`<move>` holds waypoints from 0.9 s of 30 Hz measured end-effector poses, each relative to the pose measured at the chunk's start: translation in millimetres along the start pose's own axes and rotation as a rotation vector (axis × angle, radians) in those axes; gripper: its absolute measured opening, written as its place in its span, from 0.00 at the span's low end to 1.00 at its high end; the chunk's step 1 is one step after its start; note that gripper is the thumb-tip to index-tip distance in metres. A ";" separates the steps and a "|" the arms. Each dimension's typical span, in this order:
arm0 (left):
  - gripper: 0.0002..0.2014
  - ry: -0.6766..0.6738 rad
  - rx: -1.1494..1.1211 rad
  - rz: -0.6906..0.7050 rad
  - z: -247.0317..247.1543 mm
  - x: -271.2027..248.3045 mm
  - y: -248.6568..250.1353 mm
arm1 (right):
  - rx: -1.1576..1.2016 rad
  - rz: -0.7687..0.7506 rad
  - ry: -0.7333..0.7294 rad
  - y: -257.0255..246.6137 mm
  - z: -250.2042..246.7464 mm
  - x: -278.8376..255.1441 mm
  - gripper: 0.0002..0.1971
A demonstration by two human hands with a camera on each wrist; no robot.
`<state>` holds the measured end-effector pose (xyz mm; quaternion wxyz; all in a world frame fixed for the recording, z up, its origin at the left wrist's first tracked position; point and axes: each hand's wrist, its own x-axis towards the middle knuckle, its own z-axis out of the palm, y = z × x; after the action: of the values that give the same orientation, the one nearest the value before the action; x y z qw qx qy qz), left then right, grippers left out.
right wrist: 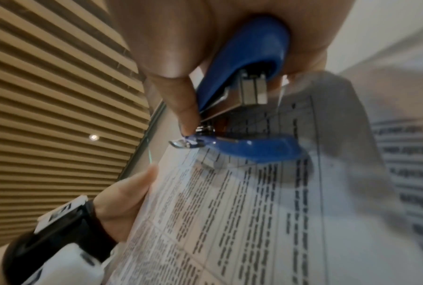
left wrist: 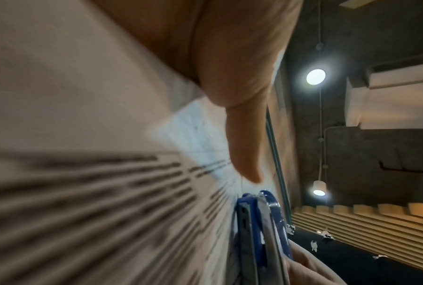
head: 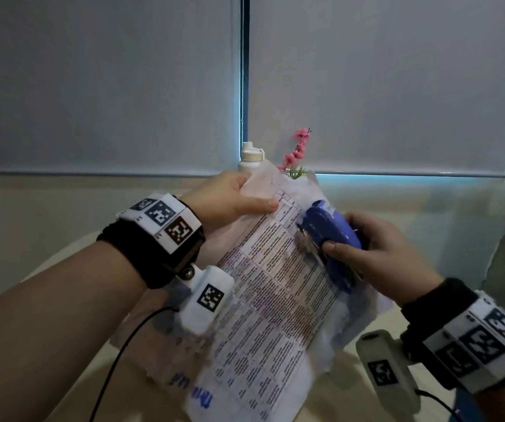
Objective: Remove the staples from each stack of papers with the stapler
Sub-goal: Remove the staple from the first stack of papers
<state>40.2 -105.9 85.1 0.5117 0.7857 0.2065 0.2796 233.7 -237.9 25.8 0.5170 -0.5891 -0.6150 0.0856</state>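
**Stapler at the corner of the raised papers**

The left hand [head: 230,199] pinches the stack of papers [head: 263,287] near its top edge, thumb on the printed side, holding it up above the desk [head: 99,376]. The right hand [head: 388,254] has its grip curled round the blue stapler [head: 330,239], which lies against the upper right part of the sheet. A white bottle [head: 249,156] and pink flowers [head: 297,150] stand behind the papers.

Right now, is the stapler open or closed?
Open: the blue stapler, gripped by the right hand, has its top arm spread away from its base.
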 end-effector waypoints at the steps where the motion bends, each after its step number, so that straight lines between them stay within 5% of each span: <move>1: 0.14 -0.043 0.025 -0.024 -1.9 -2.6 -1.5 | 0.029 0.012 0.037 2.5 0.2 1.0 0.15; 4: 0.14 -0.146 0.165 -0.095 -6.3 -9.4 -6.8 | 0.078 0.041 0.096 10.7 -2.4 3.4 0.10; 6: 0.12 -0.104 0.234 -0.100 -6.5 -10.9 -10.1 | 0.073 0.045 0.079 12.4 -3.1 2.6 0.07; 13: 0.27 -0.016 0.230 -0.115 -6.1 -13.7 -13.2 | 0.021 -0.025 0.138 9.4 -5.8 -2.0 0.09; 19: 0.06 0.032 0.133 -0.144 -8.2 -12.5 -19.4 | -0.181 -0.116 0.304 -2.3 -6.6 -7.3 0.11; 24: 0.07 0.059 0.059 -0.107 -11.8 -14.6 -25.1 | -0.136 -0.084 0.309 3.2 -7.2 -11.1 0.15; 27: 0.07 0.104 0.052 -0.082 -13.2 -14.5 -27.9 | 0.101 -0.044 0.289 7.0 -7.2 -14.9 0.11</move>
<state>19.6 -94.8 60.4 0.4907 0.7741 0.2721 0.2931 240.1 -251.6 16.1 0.6310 -0.5549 -0.5418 0.0196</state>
